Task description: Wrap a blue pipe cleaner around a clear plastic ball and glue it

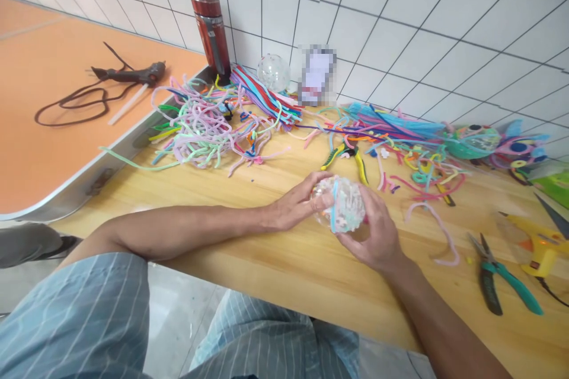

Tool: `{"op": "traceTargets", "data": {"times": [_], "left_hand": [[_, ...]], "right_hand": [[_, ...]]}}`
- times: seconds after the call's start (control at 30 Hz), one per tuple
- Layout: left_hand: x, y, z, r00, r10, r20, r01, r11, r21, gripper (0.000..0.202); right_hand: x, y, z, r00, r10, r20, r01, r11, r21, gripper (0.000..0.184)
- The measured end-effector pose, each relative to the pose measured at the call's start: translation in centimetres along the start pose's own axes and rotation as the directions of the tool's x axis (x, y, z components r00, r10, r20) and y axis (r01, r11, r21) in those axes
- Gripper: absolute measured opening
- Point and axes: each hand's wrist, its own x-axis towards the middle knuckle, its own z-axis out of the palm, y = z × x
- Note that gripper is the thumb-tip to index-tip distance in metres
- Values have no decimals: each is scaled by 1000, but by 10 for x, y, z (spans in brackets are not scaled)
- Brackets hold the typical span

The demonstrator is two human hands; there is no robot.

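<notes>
Between my two hands is a clear plastic ball, round, with whitish bits showing through it and a light blue pipe cleaner strip running down its front. My left hand wraps its left side, the fingers lying across the top and front. From the right, my right hand cups the ball, thumb below and fingers behind. The ball is held just above the wooden table. Yellow-and-green pliers lie just behind it.
A tangle of pipe cleaners, a red thermos, another clear ball and a phone are along the back. Teal-handled pliers and a yellow glue gun lie at right. A black glue gun rests on the orange surface.
</notes>
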Motion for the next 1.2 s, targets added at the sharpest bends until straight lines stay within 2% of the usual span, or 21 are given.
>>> {"op": "traceTargets", "data": {"times": [0.1, 0.2, 0.27, 0.5, 0.67, 0.8, 0.93, 1.07, 1.2], "left_hand": [[5, -10, 3, 1000, -13, -9, 12, 990, -141, 76], [10, -18, 6, 993, -117, -11, 107, 935, -338, 77], [12, -22, 6, 987, -160, -5, 145, 906, -398, 74], [9, -34, 3, 988, -154, 33, 154, 903, -401, 65], [11, -35, 4, 988, -151, 22, 146, 892, -428, 64], [12, -31, 5, 985, -171, 36, 170, 887, -430, 64], [10, -25, 5, 980, -193, 52, 196, 879, -435, 62], [10, -18, 6, 975, -214, 68, 222, 879, -421, 58], [11, -12, 7, 980, -182, 82, 200, 898, -392, 53]], "right_hand": [[2, -2, 0, 997, -71, -39, 66, 992, -104, 105], [2, -4, 1, 993, -112, -45, 102, 978, -180, 102], [3, -4, 1, 991, -123, -47, 111, 973, -203, 100], [4, -7, -2, 985, -170, -36, 159, 965, -211, 102], [4, -8, -3, 982, -184, -39, 173, 964, -201, 103], [4, -8, -3, 982, -188, -20, 181, 966, -186, 104], [3, -10, -4, 982, -187, -11, 182, 968, -172, 113], [1, -12, -5, 989, -149, 2, 147, 978, -146, 113], [-4, -12, -5, 997, -81, 5, 81, 989, -120, 110]]}}
